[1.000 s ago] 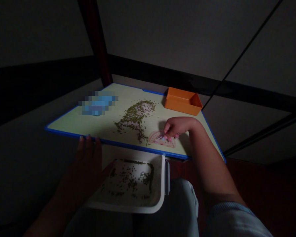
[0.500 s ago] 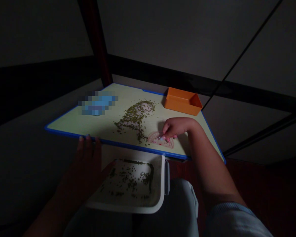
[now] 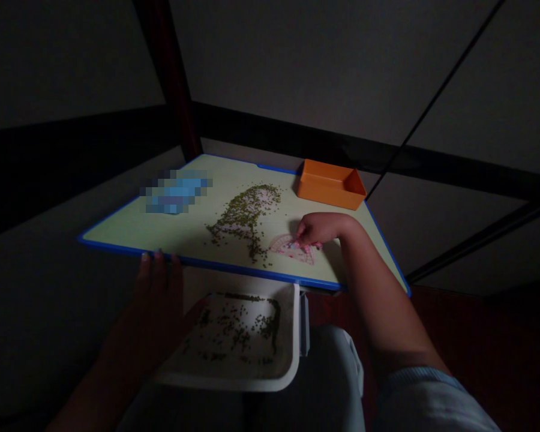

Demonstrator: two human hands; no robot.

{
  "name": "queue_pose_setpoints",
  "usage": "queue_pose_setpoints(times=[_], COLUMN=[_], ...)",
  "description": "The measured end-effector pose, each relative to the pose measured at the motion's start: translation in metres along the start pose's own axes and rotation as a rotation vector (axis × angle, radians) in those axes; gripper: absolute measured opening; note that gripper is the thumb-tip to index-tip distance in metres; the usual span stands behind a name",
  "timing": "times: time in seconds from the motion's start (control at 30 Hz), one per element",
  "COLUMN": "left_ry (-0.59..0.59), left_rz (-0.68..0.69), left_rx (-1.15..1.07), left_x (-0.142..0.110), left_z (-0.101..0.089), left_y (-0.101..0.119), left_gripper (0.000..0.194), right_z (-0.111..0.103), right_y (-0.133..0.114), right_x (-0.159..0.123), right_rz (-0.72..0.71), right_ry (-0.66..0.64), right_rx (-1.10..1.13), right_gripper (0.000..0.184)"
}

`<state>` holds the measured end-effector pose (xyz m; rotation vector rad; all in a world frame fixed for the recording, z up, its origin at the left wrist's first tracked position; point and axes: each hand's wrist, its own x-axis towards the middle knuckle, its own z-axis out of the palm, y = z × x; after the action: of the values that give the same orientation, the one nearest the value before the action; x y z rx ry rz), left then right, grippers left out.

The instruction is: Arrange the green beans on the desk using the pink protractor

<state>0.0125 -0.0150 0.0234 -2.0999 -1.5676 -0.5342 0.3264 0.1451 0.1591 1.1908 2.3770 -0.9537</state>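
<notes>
My right hand point(image 3: 317, 228) rests on a pink see-through protractor point(image 3: 293, 248) that lies flat on the cream board with a blue rim point(image 3: 130, 231); its fingers are curled and pinch the protractor's upper edge. A heap of small green beans point(image 3: 245, 216) spreads just left of the protractor. My left hand point(image 3: 155, 300) is stretched out under the board's near edge, fingertips at the rim, its thumb against a white tray point(image 3: 270, 378) on my lap. The tray has several scattered green beans in it.
An orange box point(image 3: 330, 185) stands at the board's far right corner. A blurred blue patch point(image 3: 175, 191) lies at the far left of the board. A dark red post point(image 3: 171, 90) rises behind the board. The room is dim.
The protractor and my right hand have slid slightly left toward the beans. My left hand and the tray stay where they were.
</notes>
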Motion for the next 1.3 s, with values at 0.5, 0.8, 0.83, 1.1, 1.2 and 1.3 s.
queue_pose_setpoints(times=[0.5,0.8,0.83,1.1,1.2,1.3], left_ry=[0.003,-0.014,-0.008,-0.046,-0.035,-0.024], left_rz=[0.018,0.006,0.006,0.014,-0.015,-0.004], left_rx=[0.011,-0.004,0.001,0.010,-0.003,-0.003], left_x=[0.003,0.002,0.002,0.001,0.001,0.002], left_z=[-0.004,-0.005,-0.005,-0.005,-0.005,-0.007], left_y=[0.001,0.001,0.001,0.001,0.001,0.002], left_gripper=[0.088,0.090,0.090,0.090,0.091,0.091], right_z=[0.004,0.003,0.002,0.000,0.001,0.002], right_y=[-0.005,-0.001,0.001,0.006,0.005,0.003], right_x=[0.003,0.000,-0.001,-0.001,0.001,0.001], right_rz=[-0.014,-0.118,-0.127,-0.136,-0.112,-0.090], right_ry=[0.017,-0.031,-0.023,-0.065,-0.060,-0.041], right_rx=[0.042,0.115,0.124,0.125,0.109,0.097], right_gripper=[0.017,0.019,0.018,0.017,0.015,0.011])
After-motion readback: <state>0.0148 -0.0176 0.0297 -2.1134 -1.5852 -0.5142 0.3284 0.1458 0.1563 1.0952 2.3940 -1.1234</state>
